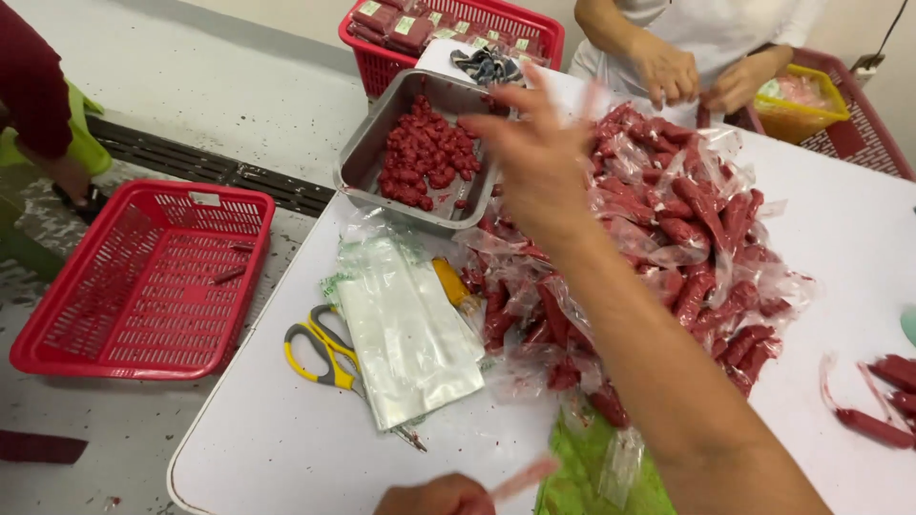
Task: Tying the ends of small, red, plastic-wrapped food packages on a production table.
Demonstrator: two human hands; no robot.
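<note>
Right hand: raised above the desk at about 12 o'clock from the frame's middle, fingers spread wide and blurred, holding nothing, just beside the metal tray.
Left hand: at 6 o'clock on the frame's lower edge, closed narrow on a thin pink strip that juts toward 3 o'clock.
Metal tray: at 11 o'clock, overhanging the desk's edge, holding small red meat pieces.
Bagged sausages: a loose heap of red sausages in clear bags, running from 1 o'clock to 4 o'clock, partly under the right forearm.
Clear bags: a flat stack at 7 o'clock, resting over the yellow-handled scissors.
Desk: white, rounded corner at 7 o'clock.
Red basket: on the floor at 9 o'clock, well apart from the desk.
Co-worker's hands: at 1 o'clock across the desk, close together over the heap's far end.
</note>
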